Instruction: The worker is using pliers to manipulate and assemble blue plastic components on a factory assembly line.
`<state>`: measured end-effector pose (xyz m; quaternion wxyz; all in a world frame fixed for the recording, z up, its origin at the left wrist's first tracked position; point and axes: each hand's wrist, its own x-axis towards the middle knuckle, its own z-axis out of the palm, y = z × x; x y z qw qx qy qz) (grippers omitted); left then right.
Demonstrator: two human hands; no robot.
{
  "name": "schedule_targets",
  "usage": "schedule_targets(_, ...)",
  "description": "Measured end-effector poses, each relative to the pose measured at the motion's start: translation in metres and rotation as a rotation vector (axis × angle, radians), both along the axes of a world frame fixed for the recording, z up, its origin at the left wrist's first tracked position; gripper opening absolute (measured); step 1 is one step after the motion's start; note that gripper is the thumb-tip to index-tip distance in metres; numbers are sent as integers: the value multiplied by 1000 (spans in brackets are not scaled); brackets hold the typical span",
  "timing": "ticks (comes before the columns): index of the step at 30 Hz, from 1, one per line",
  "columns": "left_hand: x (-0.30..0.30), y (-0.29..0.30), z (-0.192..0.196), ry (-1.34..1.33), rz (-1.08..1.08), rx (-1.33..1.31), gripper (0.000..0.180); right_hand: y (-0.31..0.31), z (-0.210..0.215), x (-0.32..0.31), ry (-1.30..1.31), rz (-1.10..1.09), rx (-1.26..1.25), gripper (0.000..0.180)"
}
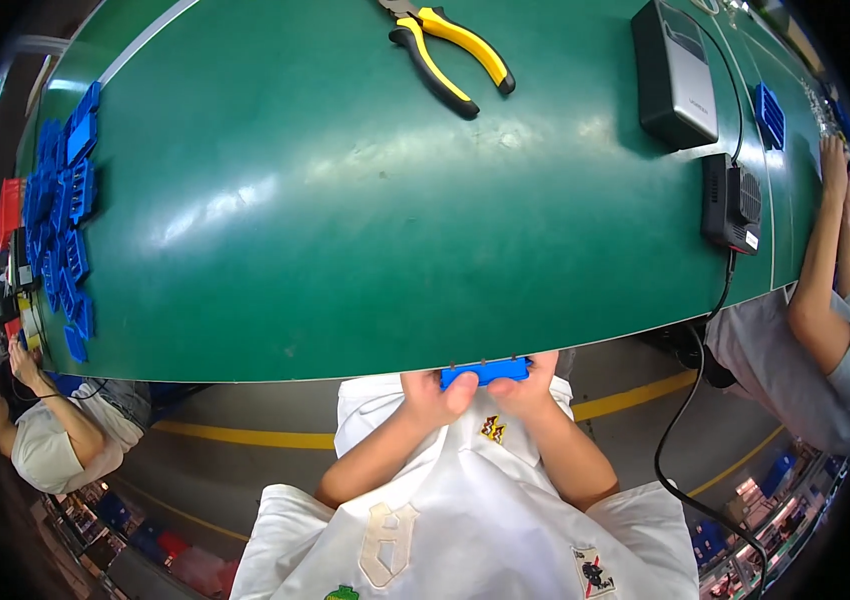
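Note:
A small blue plastic block [486, 373] with dark pins along its upper side is held level between my two hands, right at the near edge of the green table. My left hand [435, 396] grips its left end, thumb on the face turned to me. On the other end my right hand [527, 388] closes the same way. The fingers behind the block are mostly hidden. Far ahead on the table lie pliers [455, 55] with yellow and black handles, their jaws cut off by the upper edge.
Many blue plastic parts [63, 215] are heaped at the table's left. To the right stand a grey box-shaped device [677, 75] and a black adapter [732, 205], whose cable drops over the edge. Another blue part [770, 116] lies beyond them. Co-workers sit at both sides.

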<state>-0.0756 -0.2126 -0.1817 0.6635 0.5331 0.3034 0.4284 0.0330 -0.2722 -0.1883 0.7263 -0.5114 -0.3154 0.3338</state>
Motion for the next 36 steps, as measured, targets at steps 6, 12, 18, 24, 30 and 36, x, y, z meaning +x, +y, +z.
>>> schedule_targets(6, 4, 1, 19, 37, 9, -89, 33, 0, 9, -1, -27, -17, -39, 60)
schedule_targets(12, 4, 1, 18, 74, -1, -81, 29, 1, 9, -1, -109, -31, -51, 57)
schedule_targets(18, -8, 2, 6, -22, -158, -135, 53, -8, 5, -1, 153, 53, -113, 49)
schedule_targets(24, -25, -6, 1, -8, -259, -94, 74, -7, 29, 11, 14, 335, -70, 36)
schedule_targets(30, -19, -1, 15, -108, -429, -272, 64, -11, 42, 7, 225, 277, -132, 17)
schedule_targets(36, -13, 3, 17, -104, -353, -258, 59, -8, 35, 2, 269, 216, -89, 20)
